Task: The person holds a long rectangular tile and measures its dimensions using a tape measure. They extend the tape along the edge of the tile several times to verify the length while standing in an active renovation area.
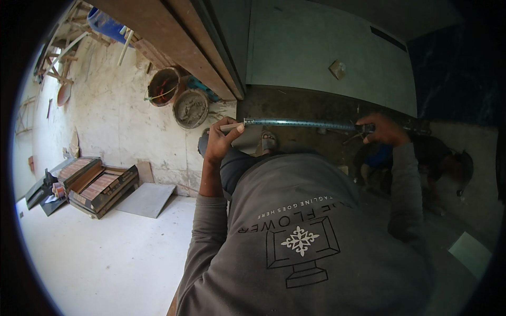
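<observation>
A tape measure is stretched from twelve toward two o'clock. Its end is pinched by the left hand's thumb and fingers at ten; its dark case is gripped by the right hand's curled fingers, between two and three.

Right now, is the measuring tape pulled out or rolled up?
Pulled out, at least partly: a long strip of the measuring tape stretches between the left hand and the right hand.
</observation>
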`<action>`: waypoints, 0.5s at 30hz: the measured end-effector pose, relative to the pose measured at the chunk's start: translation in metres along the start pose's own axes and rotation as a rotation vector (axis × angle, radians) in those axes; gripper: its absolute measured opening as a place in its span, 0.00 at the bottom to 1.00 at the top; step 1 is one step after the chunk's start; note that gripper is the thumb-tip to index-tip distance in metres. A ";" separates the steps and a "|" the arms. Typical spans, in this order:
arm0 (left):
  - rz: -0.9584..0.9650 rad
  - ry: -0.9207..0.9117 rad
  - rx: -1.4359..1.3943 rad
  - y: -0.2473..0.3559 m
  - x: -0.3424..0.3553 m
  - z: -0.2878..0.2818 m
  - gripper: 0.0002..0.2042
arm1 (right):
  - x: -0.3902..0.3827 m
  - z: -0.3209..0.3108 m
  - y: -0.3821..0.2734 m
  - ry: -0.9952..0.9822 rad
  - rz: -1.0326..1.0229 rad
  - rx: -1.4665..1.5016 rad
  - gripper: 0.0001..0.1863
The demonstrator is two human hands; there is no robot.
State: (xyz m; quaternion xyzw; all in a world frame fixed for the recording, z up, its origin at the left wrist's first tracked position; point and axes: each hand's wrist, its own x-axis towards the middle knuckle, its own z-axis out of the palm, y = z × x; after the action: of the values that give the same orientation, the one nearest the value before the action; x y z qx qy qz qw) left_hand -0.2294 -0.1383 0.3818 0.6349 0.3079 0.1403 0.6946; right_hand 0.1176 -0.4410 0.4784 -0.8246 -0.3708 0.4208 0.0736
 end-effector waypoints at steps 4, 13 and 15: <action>-0.014 -0.010 -0.020 -0.001 -0.001 0.002 0.15 | -0.002 0.001 0.002 -0.013 -0.022 -0.012 0.33; 0.023 0.028 -0.060 -0.017 -0.002 0.002 0.13 | -0.002 0.002 0.002 -0.013 0.006 0.010 0.32; 0.022 0.029 -0.073 -0.019 -0.002 0.002 0.13 | -0.003 0.002 -0.001 -0.008 0.010 0.004 0.32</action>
State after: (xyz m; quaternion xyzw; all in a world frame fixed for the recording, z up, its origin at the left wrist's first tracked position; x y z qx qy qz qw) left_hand -0.2337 -0.1439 0.3635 0.6104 0.3056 0.1683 0.7111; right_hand 0.1143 -0.4426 0.4793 -0.8245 -0.3661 0.4254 0.0717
